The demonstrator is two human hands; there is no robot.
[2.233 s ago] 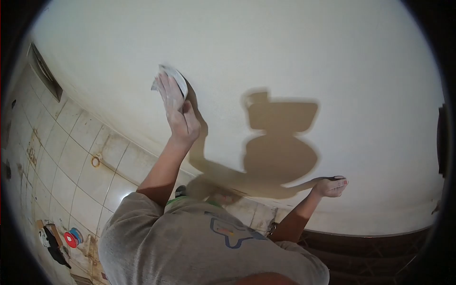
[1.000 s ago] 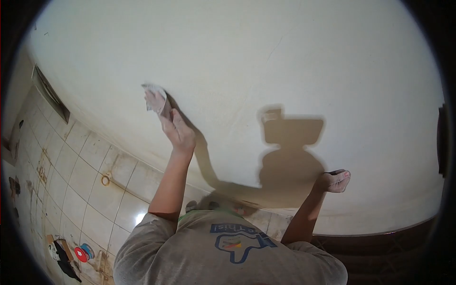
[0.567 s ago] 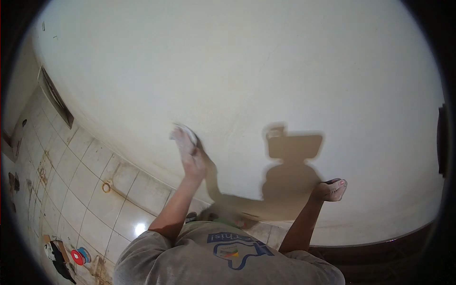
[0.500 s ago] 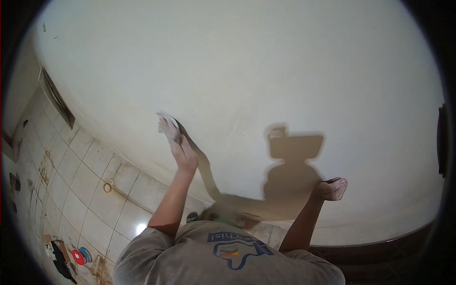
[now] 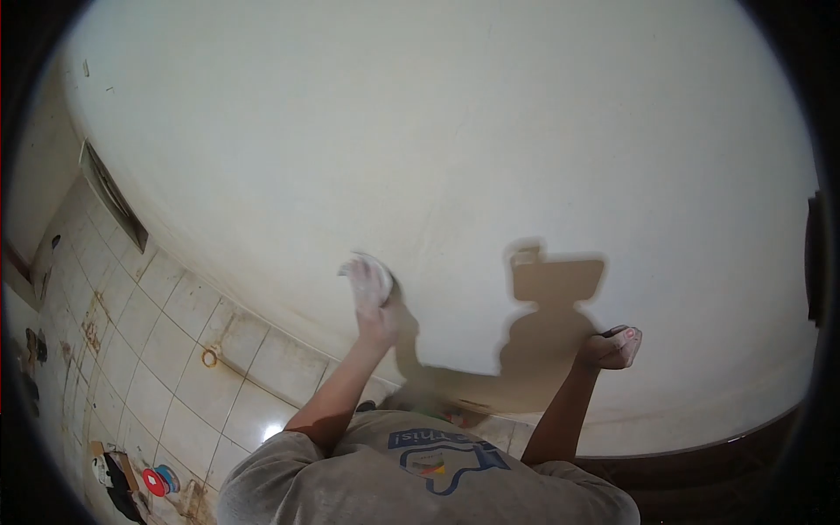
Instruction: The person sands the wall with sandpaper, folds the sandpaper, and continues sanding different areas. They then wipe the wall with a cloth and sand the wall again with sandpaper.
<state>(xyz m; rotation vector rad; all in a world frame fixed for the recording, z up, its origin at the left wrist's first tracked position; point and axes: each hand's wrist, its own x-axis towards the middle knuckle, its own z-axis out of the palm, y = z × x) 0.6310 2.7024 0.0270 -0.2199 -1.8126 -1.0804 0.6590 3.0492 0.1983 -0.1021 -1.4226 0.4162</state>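
My left hand lies with its fingers extended over a thin pale sheet that looks like sandpaper, holding it against the white wall. White dust covers the fingers, which are slightly blurred. The sheet's edges curl out past the fingertips and along one side of the hand. Over to the right, my right hand is closed in a loose fist by the wall, also whitened with dust. Nothing shows in it.
Below the wall runs a stained tiled floor. A red and blue spool lies at lower left near a cardboard box with a dark item. A yellowish ring rests on the tiles. A framed opening breaks the left wall.
My left hand and the sheet have moved right and down across the wall. My right hand stays in nearly the same place. The view has shifted slightly.
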